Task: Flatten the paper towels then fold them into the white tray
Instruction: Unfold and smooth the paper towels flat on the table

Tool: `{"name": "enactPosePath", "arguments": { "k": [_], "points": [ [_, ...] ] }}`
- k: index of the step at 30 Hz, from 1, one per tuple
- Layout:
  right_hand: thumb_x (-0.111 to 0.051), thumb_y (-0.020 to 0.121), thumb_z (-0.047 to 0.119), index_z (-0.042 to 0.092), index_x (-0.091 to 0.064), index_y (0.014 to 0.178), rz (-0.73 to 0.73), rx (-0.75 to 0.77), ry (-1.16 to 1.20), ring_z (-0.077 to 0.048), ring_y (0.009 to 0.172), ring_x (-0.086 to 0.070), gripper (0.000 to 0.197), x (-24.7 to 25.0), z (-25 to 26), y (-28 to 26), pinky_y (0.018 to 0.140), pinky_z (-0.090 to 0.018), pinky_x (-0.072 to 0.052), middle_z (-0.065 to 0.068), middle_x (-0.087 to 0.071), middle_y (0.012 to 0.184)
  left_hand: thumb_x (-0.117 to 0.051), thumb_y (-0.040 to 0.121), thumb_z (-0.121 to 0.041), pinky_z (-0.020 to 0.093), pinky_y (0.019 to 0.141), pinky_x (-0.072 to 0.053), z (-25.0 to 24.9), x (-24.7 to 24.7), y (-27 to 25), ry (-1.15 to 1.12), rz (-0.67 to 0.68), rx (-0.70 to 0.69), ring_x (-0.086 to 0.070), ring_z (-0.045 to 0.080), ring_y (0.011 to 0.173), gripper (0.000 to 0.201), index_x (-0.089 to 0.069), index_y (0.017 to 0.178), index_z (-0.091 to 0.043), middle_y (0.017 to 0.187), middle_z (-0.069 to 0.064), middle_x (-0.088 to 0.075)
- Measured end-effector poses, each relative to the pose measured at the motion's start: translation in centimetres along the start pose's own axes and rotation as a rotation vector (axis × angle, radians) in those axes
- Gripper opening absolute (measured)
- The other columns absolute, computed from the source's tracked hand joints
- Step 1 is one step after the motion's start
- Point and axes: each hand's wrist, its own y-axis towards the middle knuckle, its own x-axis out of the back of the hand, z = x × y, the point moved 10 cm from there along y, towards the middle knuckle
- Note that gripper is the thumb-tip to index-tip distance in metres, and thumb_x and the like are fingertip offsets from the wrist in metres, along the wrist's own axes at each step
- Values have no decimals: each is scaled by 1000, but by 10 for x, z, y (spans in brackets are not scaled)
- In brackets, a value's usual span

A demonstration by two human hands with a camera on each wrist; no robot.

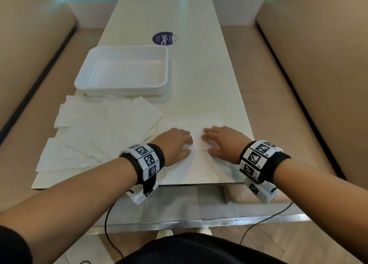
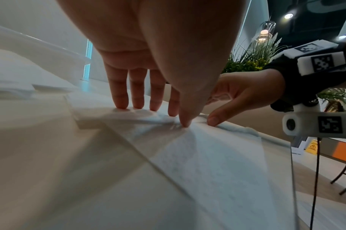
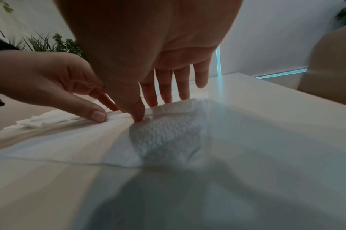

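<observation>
A white paper towel (image 1: 199,144) lies spread near the table's front edge. My left hand (image 1: 175,144) and right hand (image 1: 221,142) press flat on it side by side, fingers straight and pointing away from me. In the left wrist view the left fingertips (image 2: 137,104) touch the towel (image 2: 207,163), with the right hand (image 2: 237,96) beside them. From the right wrist, the right fingertips (image 3: 164,98) rest on the textured towel (image 3: 164,140) and the left hand (image 3: 56,87) presses next to them. The white tray (image 1: 123,88) stands empty behind the pile.
A loose pile of several paper towels (image 1: 99,132) covers the table's left front. A round dark sticker (image 1: 164,38) lies beyond the tray. Beige benches (image 1: 308,84) flank the table (image 1: 209,74) on both sides. Cables hang below the front edge.
</observation>
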Motion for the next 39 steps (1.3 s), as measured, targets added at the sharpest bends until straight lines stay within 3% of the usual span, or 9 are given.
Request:
{"name": "enactPosePath", "arguments": {
  "k": [8, 13, 20, 25, 29, 32, 34, 36, 39],
  "points": [
    [-42, 98, 32, 25, -45, 137, -4, 3, -25, -18, 137, -35, 40, 4, 2, -1, 107, -35, -37, 5, -32, 153, -53, 94, -43, 34, 106, -34, -1, 1, 0, 8, 19, 24, -42, 22, 131, 41, -55, 129, -22, 150, 2, -40],
    [-52, 91, 41, 29, -45, 136, 18, -27, 13, -15, 135, -37, 47, 5, -2, -2, 105, -34, -39, 10, -32, 153, -49, 96, -41, 36, 103, -37, -5, 0, 1, 61, 48, 15, -47, 23, 127, 37, -57, 126, -20, 147, 3, -43],
    [-55, 89, 41, 29, -47, 134, 9, -39, 21, -16, 133, -38, 47, 6, -2, -1, 104, -34, -39, 9, -37, 150, -43, 99, -34, 36, 92, -44, -9, 6, 4, 71, 11, -20, -57, 22, 112, 30, -65, 111, -17, 123, 3, -60],
    [-50, 92, 35, 27, -59, 118, -78, -72, 60, -17, 113, -53, 29, 18, -5, 0, 90, -34, -46, 6, -61, 121, -40, 99, -33, 35, 81, -44, -3, 13, 5, 6, -29, 39, -58, 23, 93, 29, -61, 109, -15, 104, 3, -64],
    [-46, 94, 31, 24, -66, 104, -241, -67, 82, -18, 102, -57, 23, 42, -4, -2, 79, -31, -46, 6, -67, 104, -49, 95, -41, 34, 92, -43, 1, 19, 2, -72, -81, 69, -52, 21, 113, 37, -53, 125, -20, 121, 1, -59],
    [-56, 90, 26, 20, -68, 101, -342, -21, 112, -22, 105, -56, 18, 55, 1, -5, 83, -34, -45, 2, -67, 107, -46, 97, -38, 36, 96, -43, 4, 15, 6, -48, -53, 118, -53, 23, 118, 42, -48, 135, -20, 130, 3, -58],
    [-64, 82, 22, 15, -63, 100, -456, -30, 116, -24, 102, -50, 19, 66, 3, -12, 82, -35, -44, -2, -60, 110, -37, 101, -32, 36, 87, -47, 9, 16, 10, -20, -59, 167, -59, 27, 104, 34, -58, 125, -21, 116, 7, -65],
    [-66, 78, 19, 14, -52, 91, -530, -58, 160, -21, 88, -44, 19, 72, 6, -23, 74, -31, -40, -1, -51, 97, -34, 102, -31, 36, 82, -48, 12, 23, 9, -35, -90, 185, -61, 28, 97, 34, -62, 119, -21, 108, 7, -67],
    [-61, 83, 19, 19, -48, 82, -384, 25, 193, -18, 80, -43, 13, 51, 30, -26, 70, -29, -36, 2, -50, 86, -38, 101, -31, 36, 84, -47, 21, 37, 3, -128, -164, 188, -61, 27, 98, 32, -64, 117, -21, 107, 6, -69]
  ]
}}
